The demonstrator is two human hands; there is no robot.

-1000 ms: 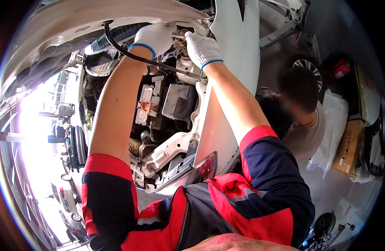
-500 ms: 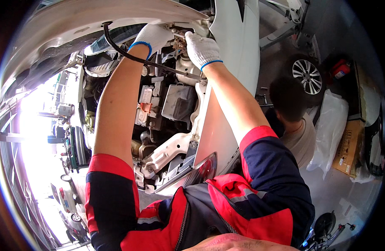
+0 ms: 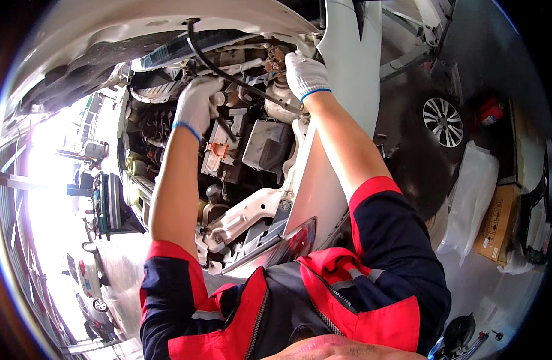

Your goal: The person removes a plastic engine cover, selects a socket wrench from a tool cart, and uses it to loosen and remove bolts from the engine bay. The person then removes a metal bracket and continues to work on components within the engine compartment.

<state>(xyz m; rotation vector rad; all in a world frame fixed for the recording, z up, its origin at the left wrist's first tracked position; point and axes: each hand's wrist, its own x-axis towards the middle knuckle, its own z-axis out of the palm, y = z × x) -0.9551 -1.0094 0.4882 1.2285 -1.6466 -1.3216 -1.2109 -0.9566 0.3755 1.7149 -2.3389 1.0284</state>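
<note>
My left hand [image 3: 195, 105], in a white knit glove with blue cuff, is closed on a dark bar-shaped tool [image 3: 227, 129] over the engine bay, left of the battery's orange clip [image 3: 217, 149]. My right hand [image 3: 303, 75], gloved alike, has its fingers curled at the rear corner of the bay, beside a rusty brown fitting [image 3: 277, 59]; what they grip is hidden. The black hood prop rod [image 3: 243, 84] crosses between my hands. A dark lidded box [image 3: 267, 144] sits below my right hand.
The raised hood [image 3: 138, 24] arches above; the white fender [image 3: 354, 72] runs at my right. Beside it a co-worker [image 3: 417, 180] crouches near a wheel [image 3: 442, 122], plastic sheet [image 3: 468, 198] and cardboard box [image 3: 497, 222]. A lift arm [image 3: 408, 60] stands behind. Left is a bright opening with vehicles.
My left hand has left the rear corner, moving down and left, and a dark tool now shows in it. The view has shifted slightly; the co-worker's head has moved lower in the picture.
</note>
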